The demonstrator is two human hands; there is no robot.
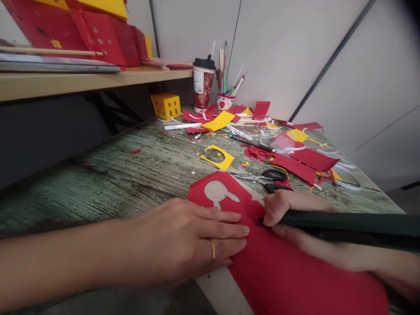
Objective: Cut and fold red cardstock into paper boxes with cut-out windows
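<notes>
My left hand (183, 240), with a gold ring on one finger, lies flat on a large red paper sheet (288, 280), fingers stretched out. Near the sheet's far end is a rounded cut-out (218, 192) through which a pale surface shows. My right hand (278, 208) is closed around a long dark green tool (354, 225); its narrow black end points at the red paper beside my left fingertips. Its exact kind does not show. A pale board (223, 288) lies under the paper. Just beyond my right hand rest black-handled scissors (275, 175).
A yellow paper frame (226, 162) lies ahead. Red, yellow and white paper scraps (302, 159) and pens spread across the back right. Behind stand a yellow box (167, 106), a lidded cup (203, 83) and a brush holder (226, 101). A wooden shelf (157, 75) holds red paper boxes.
</notes>
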